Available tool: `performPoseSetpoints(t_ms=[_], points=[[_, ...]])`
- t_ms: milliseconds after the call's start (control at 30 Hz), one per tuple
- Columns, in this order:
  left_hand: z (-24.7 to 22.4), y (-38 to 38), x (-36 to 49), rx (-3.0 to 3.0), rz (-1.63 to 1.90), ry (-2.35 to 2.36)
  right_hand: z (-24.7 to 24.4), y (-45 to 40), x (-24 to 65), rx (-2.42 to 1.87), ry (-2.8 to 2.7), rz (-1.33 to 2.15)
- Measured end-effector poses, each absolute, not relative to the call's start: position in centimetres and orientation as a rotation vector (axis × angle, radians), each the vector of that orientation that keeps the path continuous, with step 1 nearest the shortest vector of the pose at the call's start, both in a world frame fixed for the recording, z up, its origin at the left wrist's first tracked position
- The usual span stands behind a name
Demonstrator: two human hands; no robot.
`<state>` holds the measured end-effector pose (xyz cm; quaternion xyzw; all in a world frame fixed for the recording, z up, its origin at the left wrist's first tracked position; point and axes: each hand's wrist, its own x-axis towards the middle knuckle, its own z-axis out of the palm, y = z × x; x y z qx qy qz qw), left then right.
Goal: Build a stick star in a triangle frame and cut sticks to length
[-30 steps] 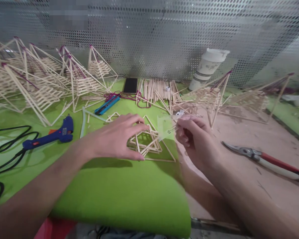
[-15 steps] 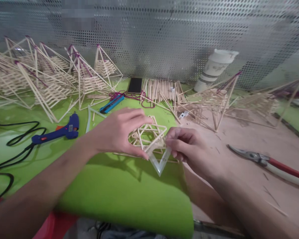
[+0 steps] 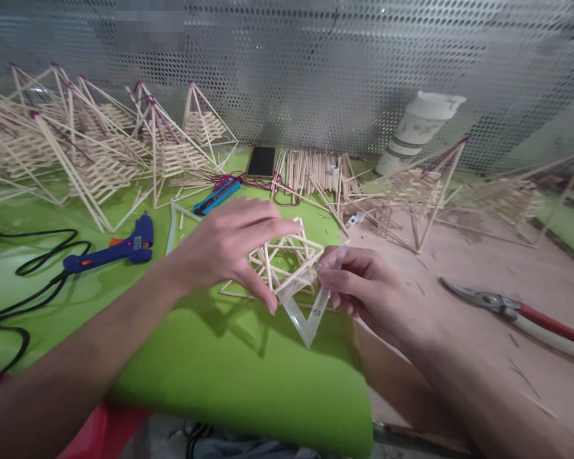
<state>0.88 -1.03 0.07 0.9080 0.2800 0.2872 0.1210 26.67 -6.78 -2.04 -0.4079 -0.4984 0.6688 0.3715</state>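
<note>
Perforated metal screen at the back; below it a bench [image 3: 459, 280], part bare board on the right, part covered by a bright green mat [image 3: 229, 370] on the left and centre.

Left hand [image 3: 229, 245] over the middle of the mat, thumb and fingers curled round a stack of glued stick triangles [image 3: 287, 258], pinching its near edge and holding it tilted up off the mat. Left grip closed on that stack. Right hand [image 3: 367, 287] just beside it, fingers pinched on one arm of a clear plastic set square [image 3: 308, 312], the square's corner pointing toward the near edge of the bench and its upper edge touching the stack. Right grip closed on the square.

To the left on the mat, a blue glue gun [image 3: 112, 252] with a black cable [image 3: 23, 299] looping off toward the left edge. Behind the hands, a blue utility knife [image 3: 217, 196], a dark phone [image 3: 261, 162] lying flat, and a heap of loose sticks [image 3: 315, 172]. Finished stick pyramids [image 3: 100, 153] with purple-bound tips crowded at far left; two more stick frames [image 3: 425, 185] on the bare board at right. Pale paper cup [image 3: 418, 131] with lid, leaning against the screen. Red-handled pliers [image 3: 520, 312] flat on the board, well apart from the right hand.
</note>
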Motion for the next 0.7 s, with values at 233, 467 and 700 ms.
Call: performPoseSetpoints(t_ms=[233, 467, 700], points=[[-0.38, -1.04, 0.75, 2.652, 0.912, 0.775, -2.44, -6.89, 26.75, -1.022, -1.333, 1.714], [-0.58, -0.82, 0.78, 2.882, 1.105, 0.555, -2.18, -6.67, 26.72, -0.962, -1.403, 1.716], [-0.5, -0.8, 1.12, 2.989, 1.189, 0.443, -2.11, -6.87, 26.85, -0.965, -1.45, 1.65]])
